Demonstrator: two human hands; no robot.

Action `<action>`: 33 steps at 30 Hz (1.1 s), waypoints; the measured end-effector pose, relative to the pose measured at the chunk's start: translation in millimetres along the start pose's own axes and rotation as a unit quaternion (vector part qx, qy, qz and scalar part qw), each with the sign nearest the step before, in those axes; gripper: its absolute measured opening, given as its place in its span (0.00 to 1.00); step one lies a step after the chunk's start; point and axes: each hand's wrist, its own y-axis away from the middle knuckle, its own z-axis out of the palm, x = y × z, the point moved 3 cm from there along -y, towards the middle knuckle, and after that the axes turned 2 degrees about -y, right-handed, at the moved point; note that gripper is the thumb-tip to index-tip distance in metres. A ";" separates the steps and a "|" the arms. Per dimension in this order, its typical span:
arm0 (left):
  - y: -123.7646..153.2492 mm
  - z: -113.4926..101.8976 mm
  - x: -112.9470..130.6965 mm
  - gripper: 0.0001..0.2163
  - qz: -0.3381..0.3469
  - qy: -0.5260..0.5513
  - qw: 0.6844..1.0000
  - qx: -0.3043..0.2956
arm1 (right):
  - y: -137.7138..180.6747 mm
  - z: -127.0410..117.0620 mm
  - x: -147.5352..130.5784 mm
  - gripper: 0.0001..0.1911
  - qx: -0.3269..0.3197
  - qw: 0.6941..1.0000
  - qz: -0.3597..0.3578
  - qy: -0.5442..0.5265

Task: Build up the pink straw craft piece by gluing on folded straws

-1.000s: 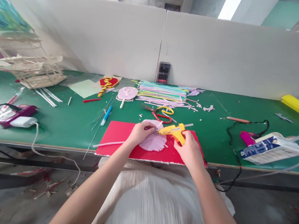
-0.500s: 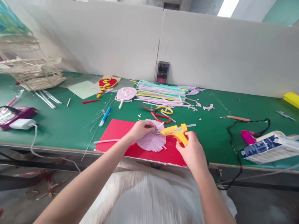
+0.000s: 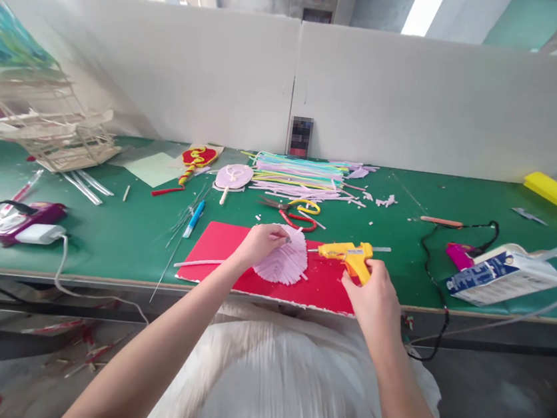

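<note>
"Green desk (image 3: 380, 237) is running along a pale partition (image 3: 198, 72), and a red board (image 3: 322, 291) is lying at its near edge. What is each hand doing?"

"The left hand (image 3: 265, 244) is resting at the upper left of a lilac leaf-shaped piece (image 3: 283, 267), fingertips drawn together. I can't tell whether they're pinching something or just pressing. The right hand (image 3: 375, 294) is gripping a yellow glue gun (image 3: 347, 251) by its handle, and the nozzle is pointing left, toward the piece."

"Is it touching?"

"It's appearing just beside the piece's right edge, apart from it."

"So how far along is the work?"

"Fairly well along, I'm judging. Slanting strips are covering most of the face showing below and right of the left hand. Its upper left is hiding behind the fingers, so I'm not calling it complete."

"What's remaining?"

"Perhaps the edges: strip ends are jutting unevenly around the rim, looking untrimmed. Red-and-yellow-handled scissors (image 3: 302, 217) are lying beyond the left hand, unused. One long lilac strip (image 3: 198, 263) is sticking out to the left of the left forearm, and plenty of loose coloured strips (image 3: 303, 170) are lying farther beyond both hands."
</note>
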 end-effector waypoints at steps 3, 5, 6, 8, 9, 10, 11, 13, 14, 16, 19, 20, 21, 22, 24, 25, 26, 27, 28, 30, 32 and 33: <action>0.2 0.8 0.2 0.07 -0.004 0.002 1.000 0.005 | -0.2 2.3 3.8 0.16 -0.001 1.000 -0.009 -0.026; 0.6 -0.1 1.1 0.07 -0.005 0.006 1.000 0.006 | -1.9 4.8 3.2 0.15 0.001 0.999 -0.021 -0.041; 1.0 -1.1 1.8 0.07 -0.006 0.009 1.000 0.007 | -3.1 6.2 2.4 0.15 0.002 0.999 -0.025 -0.048; 2.1 -3.9 3.3 0.07 -0.006 0.017 1.000 0.006 | -5.6 9.2 0.2 0.15 0.000 0.998 -0.030 -0.063; 2.6 -5.5 3.9 0.07 -0.005 0.021 1.000 0.005 | -6.7 10.8 -1.2 0.15 -0.005 0.997 -0.032 -0.069; 3.2 -7.0 4.4 0.07 -0.004 0.026 1.000 0.003 | -7.5 12.3 -2.6 0.15 -0.011 0.997 -0.034 -0.073; 3.6 -8.3 4.4 0.07 -0.002 0.030 1.000 0.000 | -7.9 13.4 -4.0 0.15 -0.018 0.996 -0.035 -0.076; 3.9 -9.6 2.7 0.07 -0.001 0.040 0.999 -0.004 | -7.7 14.2 -7.3 0.15 -0.024 0.997 -0.039 -0.070; 3.9 -9.5 0.9 0.07 -0.001 0.044 0.999 -0.006 | -7.0 13.7 -9.3 0.15 -0.021 0.997 -0.044 -0.063; 3.4 -7.6 -4.2 0.08 -0.003 0.053 0.999 -0.009 | -4.9 11.6 -14.1 0.14 -0.008 0.997 -0.063 -0.051; 2.6 -2.4 -12.4 0.09 -0.004 0.065 0.998 -0.012 | -1.5 9.9 -22.4 0.14 0.007 0.994 -0.099 -0.054; 2.5 -0.8 -14.3 0.10 -0.002 0.068 0.998 -0.013 | -0.8 10.4 -25.0 0.13 0.008 0.992 -0.111 -0.057; 2.6 0.4 -15.6 0.10 0.001 0.070 0.997 -0.013 | -0.3 11.5 -27.3 0.13 0.009 0.991 -0.123 -0.059; 2.9 1.4 -16.4 0.09 0.003 0.073 0.997 -0.014 | -0.1 13.0 -29.3 0.12 0.010 0.989 -0.135 -0.060; 3.8 2.4 -16.4 0.09 0.004 0.077 0.997 -0.017 | 0.0 16.7 -32.3 0.10 0.012 0.986 -0.157 -0.059; 4.4 2.5 -15.8 0.09 0.004 0.079 0.997 -0.019 | -0.1 18.5 -33.2 0.10 0.012 0.984 -0.165 -0.059; 5.0 2.4 -14.9 0.09 0.004 0.082 0.996 -0.021 | 0.0 20.0 -33.7 0.09 0.011 0.983 -0.172 -0.060; 5.5 2.2 -13.8 0.09 0.003 0.083 0.996 -0.022 | 0.1 21.4 -34.0 0.09 0.008 0.982 -0.178 -0.061; 5.9 1.8 -12.7 0.08 0.003 0.084 0.996 -0.023 | 0.4 22.4 -34.0 0.09 0.004 0.981 -0.183 -0.062; 6.3 1.1 -10.7 0.08 0.001 0.085 0.996 -0.021 | 1.1 23.4 -33.6 0.08 -0.003 0.980 -0.189 -0.066; 6.4 0.6 -9.4 0.08 0.000 0.086 0.996 -0.020 | 1.7 23.5 -32.7 0.08 -0.005 0.980 -0.188 -0.068; 6.3 0.6 -9.1 0.08 -0.001 0.087 0.996 -0.020 | 1.9 23.3 -32.1 0.08 -0.004 0.980 -0.185 -0.067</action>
